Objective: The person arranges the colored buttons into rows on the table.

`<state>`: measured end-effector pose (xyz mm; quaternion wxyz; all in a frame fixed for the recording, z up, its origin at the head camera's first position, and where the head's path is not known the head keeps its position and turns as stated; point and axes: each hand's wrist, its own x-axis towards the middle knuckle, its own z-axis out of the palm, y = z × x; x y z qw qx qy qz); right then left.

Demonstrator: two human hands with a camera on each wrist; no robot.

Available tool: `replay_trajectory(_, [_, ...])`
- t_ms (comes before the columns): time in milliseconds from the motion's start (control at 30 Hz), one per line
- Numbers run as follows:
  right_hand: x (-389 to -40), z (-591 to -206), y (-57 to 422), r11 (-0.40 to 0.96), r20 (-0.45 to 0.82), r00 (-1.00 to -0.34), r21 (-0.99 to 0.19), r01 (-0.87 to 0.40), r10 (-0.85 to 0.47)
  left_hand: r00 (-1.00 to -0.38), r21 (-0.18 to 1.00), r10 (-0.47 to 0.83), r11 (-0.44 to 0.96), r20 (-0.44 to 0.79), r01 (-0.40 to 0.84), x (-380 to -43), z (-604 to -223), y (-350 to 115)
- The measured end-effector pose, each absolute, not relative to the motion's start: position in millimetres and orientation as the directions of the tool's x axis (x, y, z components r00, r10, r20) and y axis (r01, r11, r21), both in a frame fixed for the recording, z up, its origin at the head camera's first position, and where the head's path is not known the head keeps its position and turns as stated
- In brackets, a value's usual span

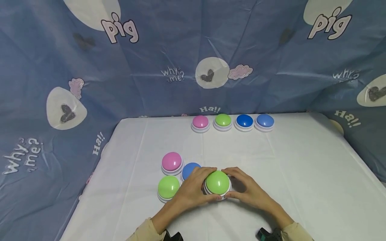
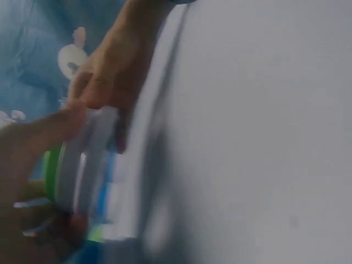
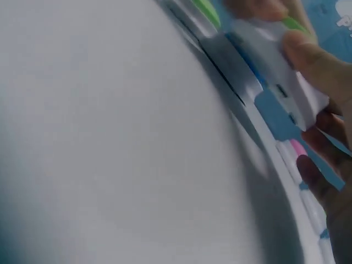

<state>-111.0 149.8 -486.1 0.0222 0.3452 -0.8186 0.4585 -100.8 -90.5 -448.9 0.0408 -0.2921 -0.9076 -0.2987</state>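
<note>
Both hands hold a green push button (image 1: pixel 217 182) with a round white base. My left hand (image 1: pixel 193 189) grips its left side and my right hand (image 1: pixel 252 190) its right side, thumbs at the near edge. Both wrist views show the button's white base (image 3: pixel 286 71) tilted and raised off the table. Just left of it, a light blue button (image 1: pixel 190 170) is partly hidden behind my left hand. A second green button (image 1: pixel 168 187) stands beside my left wrist, and a pink button (image 1: pixel 172 161) sits behind it.
Along the table's back edge stand a pink button (image 1: pixel 200 122), a green button (image 1: pixel 223 121), a dark blue button (image 1: pixel 244 121) and a lighter blue button (image 1: pixel 264 121). A white cloth (image 1: pixel 301 160) covers the table. Blue patterned fabric (image 1: pixel 169 40) hangs behind and at both sides.
</note>
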Motion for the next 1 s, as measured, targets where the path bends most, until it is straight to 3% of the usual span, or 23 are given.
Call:
replay_trajectory(167, [-132.2, -468.3, 144.3, 0.347, 0.379, -0.767, -0.727, -0.593, -0.517, -0.831, 0.465, 0.521, 0.697, 0.194, 0.546, -123.5, -422.7, -91.3])
replay_trajectory(333, [-158.5, -455.1, 143.3, 0.381, 0.363, -0.789, -0.725, -0.574, -0.496, -0.844, 0.488, 0.521, 0.707, 0.128, 0.511, -152.9, -410.2, -90.0])
replay_trajectory(733, [-213.9, -463.3, 125.0, 0.391, 0.357, -0.799, -0.729, -0.562, -0.484, -0.878, 0.584, 0.472, 0.692, 0.079, 0.424, -215.2, -419.0, -101.2])
replay_trajectory(1000, [-242.6, -468.4, 103.9, 0.435, 0.307, -0.812, -0.721, -0.539, -0.497, -0.888, 0.556, 0.455, 0.724, 0.061, 0.409, -245.1, -424.2, -113.2])
